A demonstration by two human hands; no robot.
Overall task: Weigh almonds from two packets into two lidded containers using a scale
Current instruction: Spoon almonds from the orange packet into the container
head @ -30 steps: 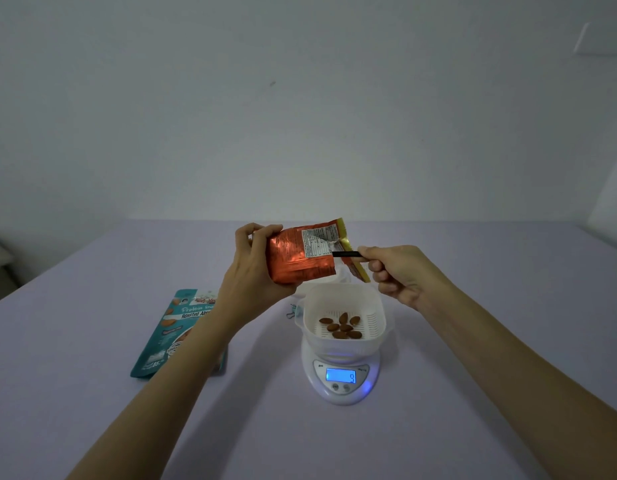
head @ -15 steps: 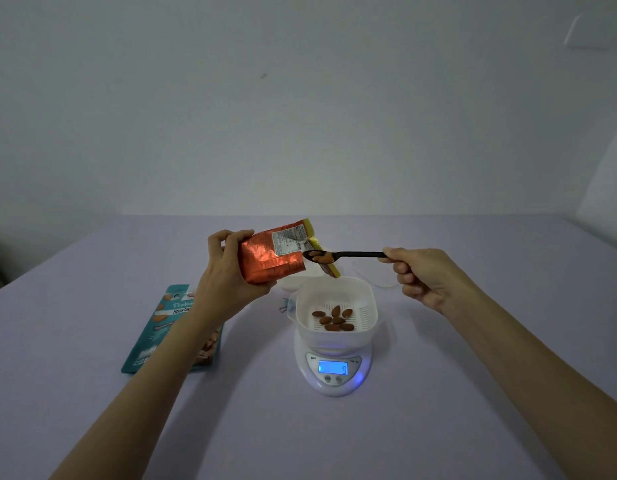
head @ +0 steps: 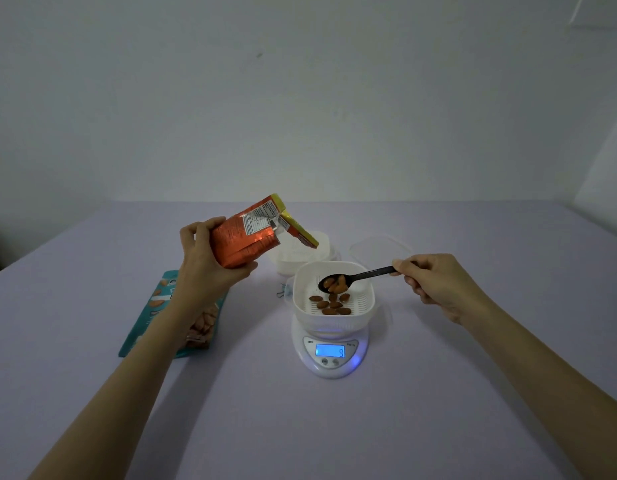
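My left hand (head: 210,261) grips an orange almond packet (head: 246,237), tilted with its torn top toward the right. My right hand (head: 435,282) pinches the handle of a black spoon (head: 355,277) loaded with almonds, tipped over a white container (head: 334,320). That container sits on a white digital scale (head: 329,355) whose lit display reads 9. Several almonds (head: 329,304) lie on its slotted floor. A second white container (head: 300,254) stands just behind, partly hidden by the packet.
A teal almond packet (head: 168,317) lies flat on the lilac table (head: 300,427) under my left forearm. A clear lid (head: 379,244) rests behind and to the right of the scale. A plain wall rises behind the table's far edge.
The spoon came out of the orange packet with almonds and moved right and down over the container on the scale. My left hand drew the packet slightly left and up.
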